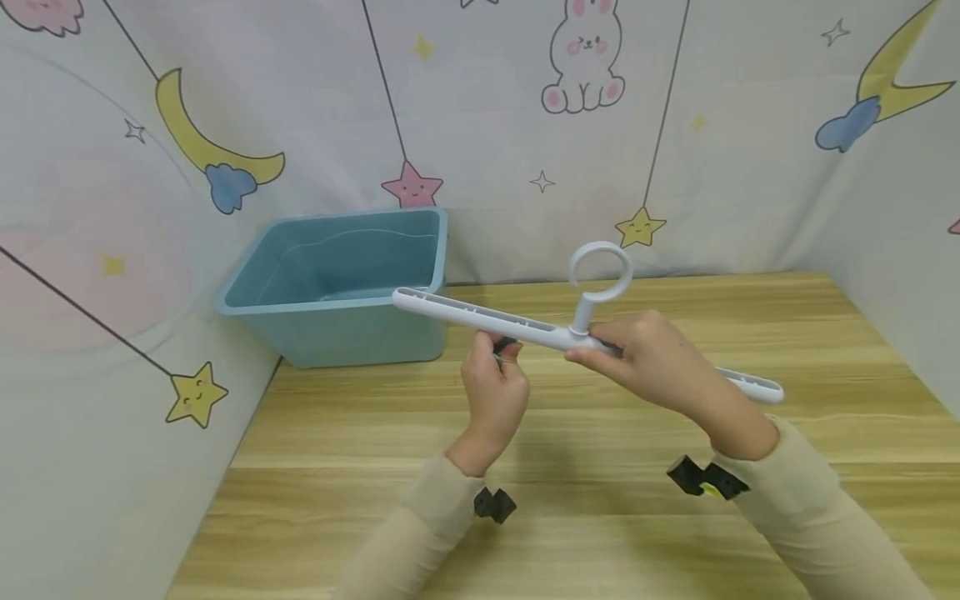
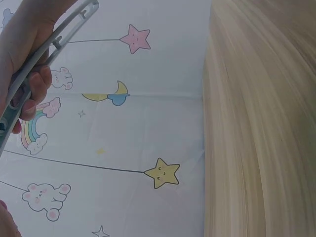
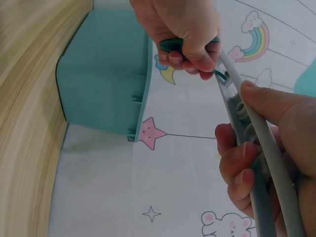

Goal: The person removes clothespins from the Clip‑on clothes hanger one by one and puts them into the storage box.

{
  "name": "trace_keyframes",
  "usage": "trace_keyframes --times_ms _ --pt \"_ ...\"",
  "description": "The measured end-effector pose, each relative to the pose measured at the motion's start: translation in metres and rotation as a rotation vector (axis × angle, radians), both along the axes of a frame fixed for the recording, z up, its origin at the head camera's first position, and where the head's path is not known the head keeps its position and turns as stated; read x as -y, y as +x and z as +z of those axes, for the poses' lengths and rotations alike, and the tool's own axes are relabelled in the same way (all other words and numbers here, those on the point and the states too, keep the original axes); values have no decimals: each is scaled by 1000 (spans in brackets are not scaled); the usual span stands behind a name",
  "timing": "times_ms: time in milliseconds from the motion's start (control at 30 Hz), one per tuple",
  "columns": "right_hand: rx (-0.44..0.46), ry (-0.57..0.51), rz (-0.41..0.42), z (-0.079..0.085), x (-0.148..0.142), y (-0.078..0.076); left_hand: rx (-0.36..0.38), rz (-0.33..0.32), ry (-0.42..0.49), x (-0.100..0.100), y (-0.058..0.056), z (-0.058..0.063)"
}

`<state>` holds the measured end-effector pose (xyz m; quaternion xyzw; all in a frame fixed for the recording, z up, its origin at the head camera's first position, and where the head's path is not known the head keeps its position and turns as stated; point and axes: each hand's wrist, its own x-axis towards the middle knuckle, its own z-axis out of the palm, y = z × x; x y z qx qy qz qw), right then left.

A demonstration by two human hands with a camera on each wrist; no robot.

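Observation:
A pale grey-white plastic clothes hanger (image 1: 480,317) with a round hook (image 1: 602,271) is held up above the table, its left end higher than its right. My right hand (image 1: 652,358) grips the bar just beside the hook; in the right wrist view its fingers (image 3: 239,170) curl round the slotted bar. Below the bar's left half, my left hand (image 1: 495,392) pinches a small dark green piece (image 3: 170,45). The piece's thin tip meets the hanger's slot in the right wrist view. Its full shape is hidden by the fingers.
A blue-green plastic bin (image 1: 360,333) stands at the back left of the wood-grain table (image 1: 600,517), just behind the hanger's left end. White cloth walls (image 1: 487,125) with cartoon stars, moons and a rabbit enclose the table at the back and sides.

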<state>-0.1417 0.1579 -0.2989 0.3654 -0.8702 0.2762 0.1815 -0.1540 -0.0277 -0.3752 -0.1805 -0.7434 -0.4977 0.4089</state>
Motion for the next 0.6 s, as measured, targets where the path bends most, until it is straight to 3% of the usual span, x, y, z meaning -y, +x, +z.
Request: trace_keyframes --times_ms 400,600 --pt "11 -37 -12 0 11 4 -248 203 -50 1 -14 -8" --pt "51 -32 -52 1 16 5 -313 266 -68 1 -20 -9"
